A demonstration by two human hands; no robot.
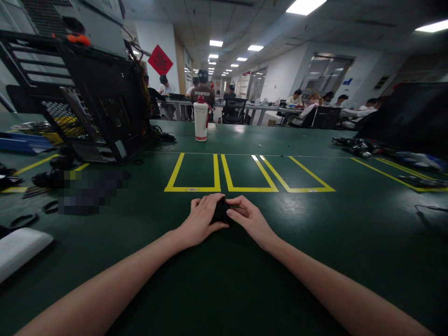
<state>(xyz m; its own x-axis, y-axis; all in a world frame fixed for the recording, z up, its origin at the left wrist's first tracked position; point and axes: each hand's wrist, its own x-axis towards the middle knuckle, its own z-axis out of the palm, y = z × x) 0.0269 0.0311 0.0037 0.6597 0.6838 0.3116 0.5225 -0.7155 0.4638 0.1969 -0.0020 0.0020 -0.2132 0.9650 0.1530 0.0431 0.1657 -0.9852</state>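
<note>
Clasping a small black object at the desk with the left hand, likely for steadiness; apparently pinching its right edge with the right hand.

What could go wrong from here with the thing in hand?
The small black object might slip if the left hand loosens while the right hand is at its edge. Since the hands cover much of it, a bad grip could be hard to spot.

Office-like workroom, green worktable, open computer case, people at desks
</note>
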